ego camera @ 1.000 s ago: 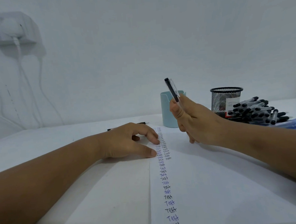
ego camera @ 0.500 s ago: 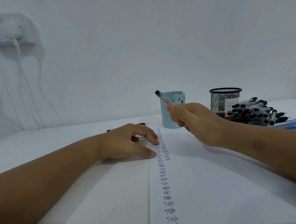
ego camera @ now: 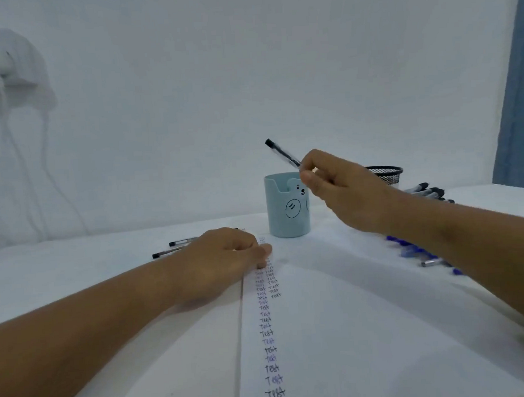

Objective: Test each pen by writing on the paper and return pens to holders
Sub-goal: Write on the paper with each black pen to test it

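The right hand pinches a black-capped pen between thumb and fingertips, with the capped end raised up and away to its left. The hand is positioned just above and to the right of the rim of the light-blue bear pen holder. One second ago the same hand held the pen nearly upright over the paper; half a second ago it had tilted the pen and started toward the holder; it is now higher and beside the opening. This indicates that the writing test for this pen is complete and the return step is in progress; the pen is not yet inside the holder. The left hand has stayed in place, with its fingers curled and fingertips pressing the left edge of the paper, next to the column of handwritten "Test" marks. Two black pens lie on the table just beyond the left hand. Behind the right hand stands a black mesh holder, with a pile of black-capped pens beside it. Blue-capped pens lie under the right forearm. Judged from these piles, many pens remain to be tested. The next move requires lowering the pen tip into the opening and releasing it.
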Demonstrator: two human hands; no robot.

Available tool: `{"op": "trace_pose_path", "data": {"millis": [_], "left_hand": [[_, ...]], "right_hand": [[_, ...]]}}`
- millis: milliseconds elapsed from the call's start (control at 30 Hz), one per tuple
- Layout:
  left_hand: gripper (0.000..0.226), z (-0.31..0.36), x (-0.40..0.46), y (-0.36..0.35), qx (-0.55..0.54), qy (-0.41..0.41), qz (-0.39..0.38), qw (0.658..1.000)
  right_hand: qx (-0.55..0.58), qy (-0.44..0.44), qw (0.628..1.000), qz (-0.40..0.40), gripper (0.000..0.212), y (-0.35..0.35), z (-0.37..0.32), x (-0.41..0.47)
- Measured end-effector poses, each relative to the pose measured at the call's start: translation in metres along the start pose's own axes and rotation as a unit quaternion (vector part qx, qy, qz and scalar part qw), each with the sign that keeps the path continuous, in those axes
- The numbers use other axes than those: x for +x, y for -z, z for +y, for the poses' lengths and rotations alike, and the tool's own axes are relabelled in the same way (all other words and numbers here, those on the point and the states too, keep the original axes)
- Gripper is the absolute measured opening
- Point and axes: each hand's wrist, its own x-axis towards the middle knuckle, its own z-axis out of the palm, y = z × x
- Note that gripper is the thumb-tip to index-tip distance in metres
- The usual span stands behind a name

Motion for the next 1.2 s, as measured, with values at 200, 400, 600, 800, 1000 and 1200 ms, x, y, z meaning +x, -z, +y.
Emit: {"op": "trace_pose_path", "data": {"millis": [200,400,600,800,1000,1200], "left_hand": [[0.021,0.004,-0.006,-0.011,0.109,-0.099,0.083,0.986],[0.026,-0.003,-0.003,-0.012,0.093,-0.081,0.066,0.99],[0.033,0.0,-0.001,-0.011,0.081,-0.071,0.064,0.992],[0.03,0.001,0.0,-0.012,0.079,-0.096,0.069,0.99],[0.026,-0.001,-0.001,-0.011,0.07,-0.094,0.067,0.991],[0.026,-0.001,-0.001,-0.01,0.066,-0.086,0.057,0.992]], "right_hand": [[-0.221,-0.012,0.975,0.028,0.012,0.079,0.026,0.015],[-0.249,-0.125,0.96,-0.026,0.027,0.136,0.068,0.003],[-0.274,-0.175,0.943,-0.067,0.043,0.137,0.093,-0.005],[-0.279,-0.166,0.943,-0.075,0.051,0.135,0.086,-0.006],[-0.271,-0.139,0.949,-0.081,0.046,0.127,0.062,0.0],[-0.269,-0.121,0.953,-0.072,0.023,0.107,0.064,0.003]]}}
